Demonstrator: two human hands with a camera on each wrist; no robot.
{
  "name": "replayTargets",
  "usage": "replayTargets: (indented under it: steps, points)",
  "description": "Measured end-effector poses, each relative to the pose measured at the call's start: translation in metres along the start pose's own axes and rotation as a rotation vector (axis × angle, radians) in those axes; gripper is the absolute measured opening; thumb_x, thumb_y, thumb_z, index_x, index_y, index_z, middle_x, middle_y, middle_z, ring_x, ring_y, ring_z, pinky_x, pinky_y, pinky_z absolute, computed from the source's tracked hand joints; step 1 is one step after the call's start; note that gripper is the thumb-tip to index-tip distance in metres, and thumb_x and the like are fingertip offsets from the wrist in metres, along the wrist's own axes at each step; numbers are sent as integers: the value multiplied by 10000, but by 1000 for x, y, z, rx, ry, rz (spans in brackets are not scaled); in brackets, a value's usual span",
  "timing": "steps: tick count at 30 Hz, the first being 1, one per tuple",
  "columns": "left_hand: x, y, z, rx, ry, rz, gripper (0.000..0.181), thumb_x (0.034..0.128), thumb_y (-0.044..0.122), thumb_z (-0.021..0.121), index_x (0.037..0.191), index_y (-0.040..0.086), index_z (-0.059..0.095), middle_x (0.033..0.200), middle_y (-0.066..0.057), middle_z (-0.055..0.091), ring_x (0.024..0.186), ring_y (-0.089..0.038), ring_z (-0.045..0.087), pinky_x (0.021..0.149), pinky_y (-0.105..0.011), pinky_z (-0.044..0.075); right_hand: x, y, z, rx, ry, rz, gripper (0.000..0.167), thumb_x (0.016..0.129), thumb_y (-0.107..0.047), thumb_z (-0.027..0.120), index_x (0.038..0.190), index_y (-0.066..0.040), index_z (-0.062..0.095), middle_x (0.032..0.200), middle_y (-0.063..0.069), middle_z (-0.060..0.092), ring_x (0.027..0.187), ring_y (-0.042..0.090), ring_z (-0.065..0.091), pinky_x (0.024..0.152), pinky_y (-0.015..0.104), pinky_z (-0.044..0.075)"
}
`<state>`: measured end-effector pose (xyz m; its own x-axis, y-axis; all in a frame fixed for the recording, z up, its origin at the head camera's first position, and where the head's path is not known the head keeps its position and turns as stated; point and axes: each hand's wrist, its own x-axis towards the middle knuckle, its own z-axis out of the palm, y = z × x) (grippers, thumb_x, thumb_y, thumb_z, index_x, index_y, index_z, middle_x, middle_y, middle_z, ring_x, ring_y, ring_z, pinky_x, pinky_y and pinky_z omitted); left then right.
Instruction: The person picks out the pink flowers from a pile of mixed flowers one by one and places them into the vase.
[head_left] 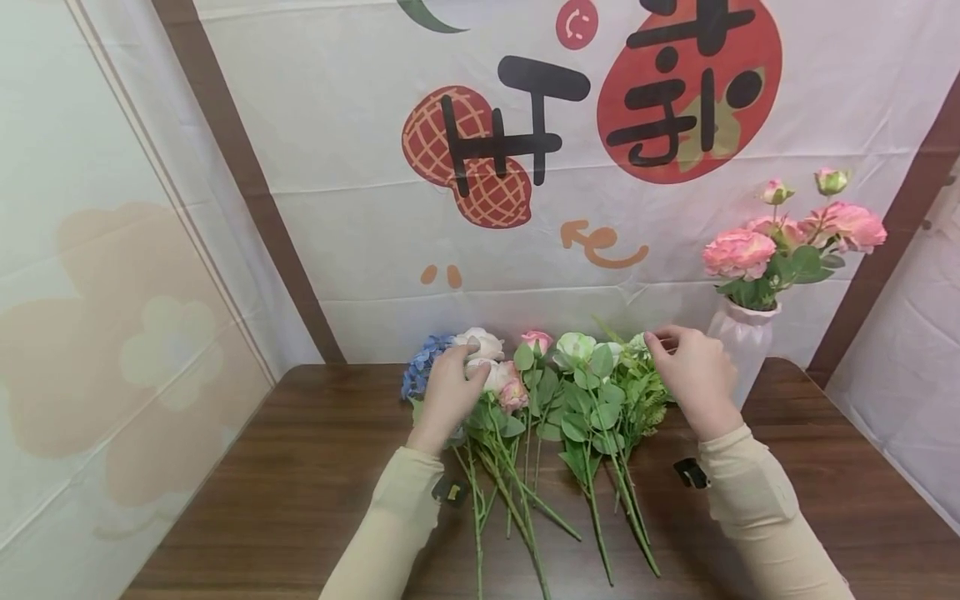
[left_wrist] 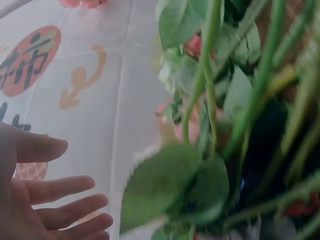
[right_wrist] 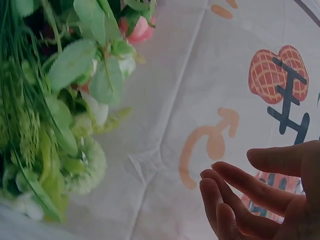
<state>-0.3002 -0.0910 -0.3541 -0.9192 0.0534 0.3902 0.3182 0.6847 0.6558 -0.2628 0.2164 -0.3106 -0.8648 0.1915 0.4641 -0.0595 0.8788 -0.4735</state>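
Note:
Artificial flowers lie in a loose row on the table, stems toward me. My left hand (head_left: 450, 392) hovers at the left bunch, beside white blooms (head_left: 486, 343), a peach-pink flower (head_left: 513, 393) and a blue hydrangea (head_left: 420, 367). Its fingers are spread and hold nothing in the left wrist view. At the far right of the row is my right hand (head_left: 697, 371), near greenery (head_left: 647, 400) and a pale round bloom (right_wrist: 90, 167). Loosely bent, its fingers grip nothing in the right wrist view. A pink rose (head_left: 536, 340) and white-green flowers (head_left: 576, 346) lie between the hands.
A white vase (head_left: 738, 342) with pink peonies (head_left: 738, 252) stands at the right, behind my right hand. Behind the brown wooden table (head_left: 300, 483) hangs a printed white cloth (head_left: 337, 208). Long stems (head_left: 525, 533) reach toward the near edge.

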Motion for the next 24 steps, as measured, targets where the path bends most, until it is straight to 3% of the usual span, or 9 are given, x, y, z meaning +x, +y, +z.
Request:
replayTargets:
  steps: [7, 17, 20, 24]
  points:
    - [7, 16, 17, -20, 42, 44, 345, 891, 209, 619, 1157, -8, 644, 1176, -193, 645, 1158, -396, 535, 1011, -500, 384, -1, -5, 12, 2, -34, 26, 366, 938, -444, 501, 1063, -183, 724, 971, 75, 733, 752, 331, 661, 486, 374, 409]
    - [16, 30, 39, -85, -4, -13, 319, 897, 196, 605, 1143, -2, 645, 1094, -176, 673, 999, -327, 646, 872, -427, 505, 1, -7, 21, 38, -71, 77, 351, 938, -447, 502, 1059, -203, 723, 990, 104, 724, 695, 306, 639, 458, 352, 389]
    - [18, 33, 45, -81, -13, -18, 326, 901, 198, 598, 1149, -10, 641, 1105, -186, 657, 1010, -334, 624, 883, -432, 500, 1, -7, 22, 44, -68, 82, 351, 935, -453, 507, 1063, -207, 722, 1003, 85, 727, 756, 334, 651, 493, 388, 421]
    - [21, 35, 54, -52, -54, -36, 370, 916, 240, 590, 1192, -5, 620, 1208, -204, 607, 1160, -369, 537, 992, -454, 437, 2, -8, 24, 45, -69, 93, 350, 934, -455, 512, 1064, -206, 721, 1003, 72, 729, 778, 338, 653, 510, 413, 437]
